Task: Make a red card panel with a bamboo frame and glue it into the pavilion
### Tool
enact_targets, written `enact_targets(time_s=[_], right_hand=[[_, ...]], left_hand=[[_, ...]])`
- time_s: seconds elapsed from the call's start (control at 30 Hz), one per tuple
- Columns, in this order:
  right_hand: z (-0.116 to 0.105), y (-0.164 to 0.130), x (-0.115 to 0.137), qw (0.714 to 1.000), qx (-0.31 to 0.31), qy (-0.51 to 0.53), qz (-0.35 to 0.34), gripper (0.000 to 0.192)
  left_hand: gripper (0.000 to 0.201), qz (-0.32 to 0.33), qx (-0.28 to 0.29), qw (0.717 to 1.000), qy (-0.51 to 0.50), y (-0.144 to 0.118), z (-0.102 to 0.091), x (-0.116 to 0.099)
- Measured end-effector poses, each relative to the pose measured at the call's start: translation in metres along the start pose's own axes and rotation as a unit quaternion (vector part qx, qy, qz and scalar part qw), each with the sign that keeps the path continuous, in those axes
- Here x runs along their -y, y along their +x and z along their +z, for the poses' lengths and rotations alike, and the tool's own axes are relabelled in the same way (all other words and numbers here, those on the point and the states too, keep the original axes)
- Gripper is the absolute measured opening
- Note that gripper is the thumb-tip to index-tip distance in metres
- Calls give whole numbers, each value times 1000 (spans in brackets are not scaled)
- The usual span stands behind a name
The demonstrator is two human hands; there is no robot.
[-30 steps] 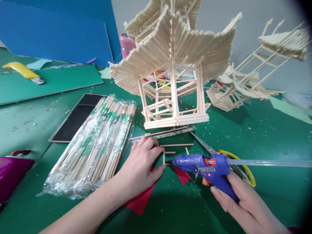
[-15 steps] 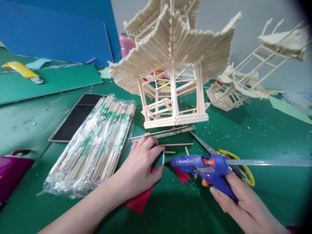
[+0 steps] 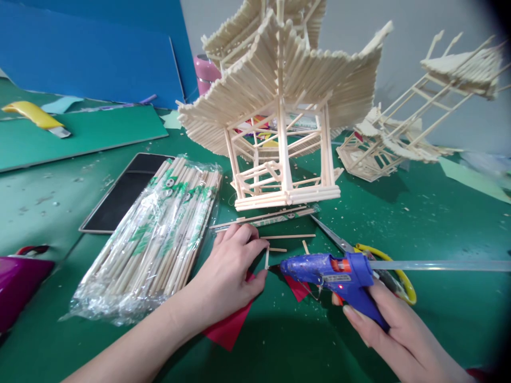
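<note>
A short wooden stick (image 3: 267, 257) is pinched upright between the thumb and fingers of my left hand (image 3: 235, 266). My right hand (image 3: 383, 324) grips a blue hot glue gun (image 3: 327, 271), its red light lit and a clear glue stick (image 3: 439, 266) running out of its back. The gun's dark nozzle touches or nearly touches the stick's lower end. Cut wooden pieces (image 3: 287, 236) lie just beyond my fingers. Beneath my left hand is a piece of red paper (image 3: 229, 330). Behind all this stands a pavilion model (image 3: 283, 106) built of wooden sticks.
At left, a plastic bag of wrapped chopsticks (image 3: 155, 239) overlaps a dark tablet-like slab (image 3: 123, 194). Scissors (image 3: 333, 234) and a yellow-handled tool (image 3: 407, 287) lie beyond the glue gun. A second stick model (image 3: 419, 117) leans at right; a yellow cutter (image 3: 35, 117) rests far left.
Both hands and the glue gun hold nearly the same position. The stick's lower part looks whiter and shinier by the nozzle.
</note>
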State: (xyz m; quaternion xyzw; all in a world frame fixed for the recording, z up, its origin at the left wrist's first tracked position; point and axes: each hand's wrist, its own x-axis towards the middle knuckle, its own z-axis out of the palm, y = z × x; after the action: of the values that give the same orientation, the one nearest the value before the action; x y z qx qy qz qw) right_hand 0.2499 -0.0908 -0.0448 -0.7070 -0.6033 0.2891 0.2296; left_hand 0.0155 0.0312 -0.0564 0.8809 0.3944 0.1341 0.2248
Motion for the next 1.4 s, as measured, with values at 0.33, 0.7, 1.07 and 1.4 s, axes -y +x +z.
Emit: enact_targets(time_s=[0.33,0.7,1.07,1.4], right_hand=[[-4,-3,-4,1000,7,5,10,41],[-5,-5,-7,1000,-13,-3,1,42],[-8,-6,-5,1000,-9,1,12,34],[-8,-10,-17,999,-30,-12,30,40]], left_hand=[[27,5,-9,1000,2,-1,1,0],[29,-3,3,1000,-2,-1,0,0],[28,0,2,1000,-5,-1,0,0],[28,3,0,1000,-10,0,2,2]])
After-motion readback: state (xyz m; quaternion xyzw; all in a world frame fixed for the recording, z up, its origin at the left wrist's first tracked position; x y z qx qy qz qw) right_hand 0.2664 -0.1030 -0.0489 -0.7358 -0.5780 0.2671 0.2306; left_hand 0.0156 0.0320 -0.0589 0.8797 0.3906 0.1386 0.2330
